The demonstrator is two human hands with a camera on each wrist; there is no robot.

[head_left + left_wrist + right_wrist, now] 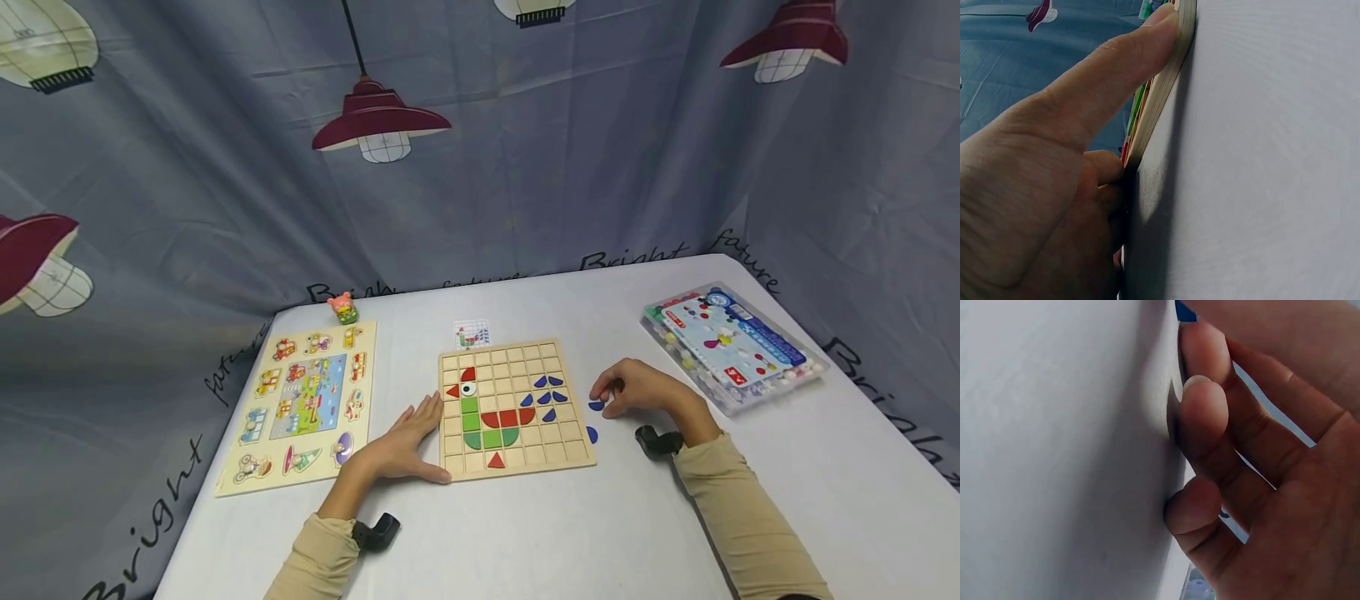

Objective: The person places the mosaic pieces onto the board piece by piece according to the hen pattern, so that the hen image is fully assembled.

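A wooden grid board (551,358) lies on the white table, carrying a bird-like figure of green, red and blue pieces. My left hand (405,446) rests at its left edge, fingers extended and thumb at the near left corner; in the left wrist view the thumb touches the side of the board (1163,87). Right of the board, my right hand (641,390) pinches a blue half-circle piece (596,406) at the tabletop. Only a bit of this blue piece (1186,311) shows beside the thumb in the right wrist view. Another blue piece (592,435) lies nearer, by the board's right edge.
A small pattern card (472,333) lies behind the board. To the left is a wooden vehicle puzzle (296,417) with a small toy figure (344,307) at its far edge. At the back right sits a clear plastic case (731,346) of colourful pieces.
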